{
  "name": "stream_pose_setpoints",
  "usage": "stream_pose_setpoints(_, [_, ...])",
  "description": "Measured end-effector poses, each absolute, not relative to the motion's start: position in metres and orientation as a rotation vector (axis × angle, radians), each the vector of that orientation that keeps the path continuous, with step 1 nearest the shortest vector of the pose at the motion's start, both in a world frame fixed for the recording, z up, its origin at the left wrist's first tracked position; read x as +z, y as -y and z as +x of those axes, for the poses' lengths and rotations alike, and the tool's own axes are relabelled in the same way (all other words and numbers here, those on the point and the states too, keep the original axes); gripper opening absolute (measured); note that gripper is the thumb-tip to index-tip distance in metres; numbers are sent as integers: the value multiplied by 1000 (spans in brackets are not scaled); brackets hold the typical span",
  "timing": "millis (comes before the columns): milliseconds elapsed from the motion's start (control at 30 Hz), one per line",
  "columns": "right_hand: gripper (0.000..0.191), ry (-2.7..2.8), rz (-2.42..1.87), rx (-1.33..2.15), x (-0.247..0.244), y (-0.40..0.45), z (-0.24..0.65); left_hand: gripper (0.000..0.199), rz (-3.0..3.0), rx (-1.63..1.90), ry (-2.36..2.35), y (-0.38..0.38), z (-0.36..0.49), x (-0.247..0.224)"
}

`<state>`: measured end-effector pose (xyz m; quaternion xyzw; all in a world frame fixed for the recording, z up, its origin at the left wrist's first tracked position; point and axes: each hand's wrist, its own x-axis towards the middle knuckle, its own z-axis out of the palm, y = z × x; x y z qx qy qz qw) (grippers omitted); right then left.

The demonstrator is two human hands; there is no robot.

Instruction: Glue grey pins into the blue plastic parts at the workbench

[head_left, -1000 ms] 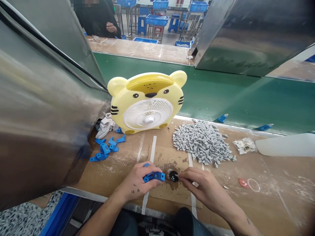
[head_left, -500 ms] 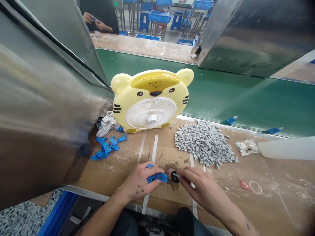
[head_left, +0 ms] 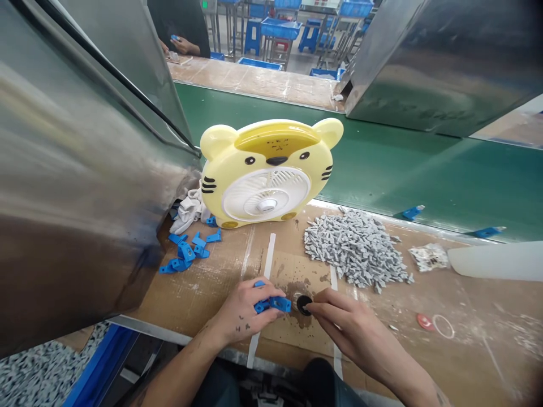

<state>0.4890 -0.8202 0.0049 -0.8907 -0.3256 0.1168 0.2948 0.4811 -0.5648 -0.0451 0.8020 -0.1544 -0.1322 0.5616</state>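
Several blue plastic pieces (head_left: 280, 303) are held in my left hand (head_left: 247, 311), near the bench's front edge. My right hand (head_left: 354, 323) is pinched at the rim of a small round black container (head_left: 304, 305), with a tiny light piece barely showing at the fingertips. The container lies between both hands on the cardboard. Beyond my right hand is a large heap of small grey pieces (head_left: 356, 246). More blue pieces (head_left: 185, 252) lie loose at the left.
A yellow animal-faced fan (head_left: 267, 169) stands behind my hands. Blue parts (head_left: 413, 212) ride on the green conveyor (head_left: 382, 164). Metal housings (head_left: 97, 186) flank the bench. A clear bag (head_left: 429, 257) and white bottle (head_left: 496, 261) lie right. Across the conveyor, a person's hand (head_left: 185, 46) holds something blue.
The view has shifted slightly, so the scene sits further right. My right fingertips are lower at the black container. Across the conveyor, the person's hands have moved apart. The blue parts on the conveyor have moved right.
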Motion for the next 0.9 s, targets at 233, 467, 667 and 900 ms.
stream_pose_setpoints(233, [21, 844, -2201, 76, 21, 828, 489, 23, 1842, -304, 389, 571, 483, -42])
stream_pose_setpoints(467, [22, 884, -2145, 69, 18, 814, 490, 22, 1828, -286, 418, 577, 484, -34])
stream_pose_setpoints(667, [20, 908, -2148, 46, 15, 808, 491, 23, 1850, -260, 373, 584, 484, -22])
stream_pose_setpoints(900, [18, 856, -2090, -28, 5, 799, 503, 15, 1917, -319, 270, 588, 494, -14])
